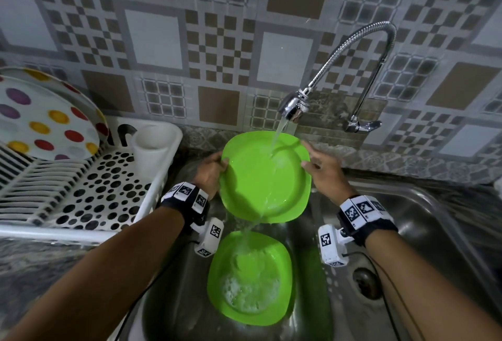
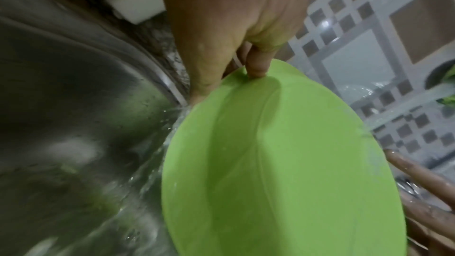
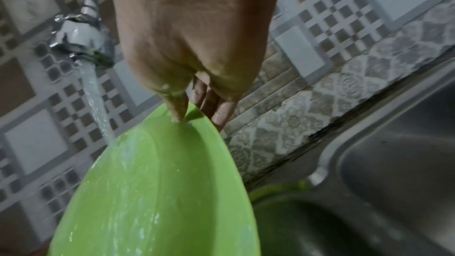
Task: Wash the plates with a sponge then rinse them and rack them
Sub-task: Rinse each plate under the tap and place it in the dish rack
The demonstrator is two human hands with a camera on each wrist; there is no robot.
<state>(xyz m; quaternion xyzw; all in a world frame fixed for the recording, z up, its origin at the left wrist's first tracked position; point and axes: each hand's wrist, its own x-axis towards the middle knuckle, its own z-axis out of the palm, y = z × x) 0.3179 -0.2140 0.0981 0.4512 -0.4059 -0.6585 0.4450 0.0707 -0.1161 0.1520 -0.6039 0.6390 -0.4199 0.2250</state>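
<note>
I hold a square-ish green plate (image 1: 260,177) tilted under the tap, one hand on each side. My left hand (image 1: 217,168) grips its left rim, thumb on the front face (image 2: 256,67) and fingers behind. My right hand (image 1: 312,162) pinches the upper right rim, thumb on the front (image 3: 178,112) and fingers along the back. Water from the chrome tap head (image 1: 293,106) hits the plate's upper part (image 3: 128,153) and runs off its lower edge. A second green plate (image 1: 250,278) lies flat in the sink below, with foam and water in it. No sponge is in view.
A white plastic dish rack (image 1: 89,191) stands to the left of the sink, with polka-dot plates (image 1: 46,120) upright at its back and a white cup holder (image 1: 153,147) at its right corner. The steel sink (image 1: 434,232) has its drain (image 1: 366,282) to the right. The tiled wall is close behind.
</note>
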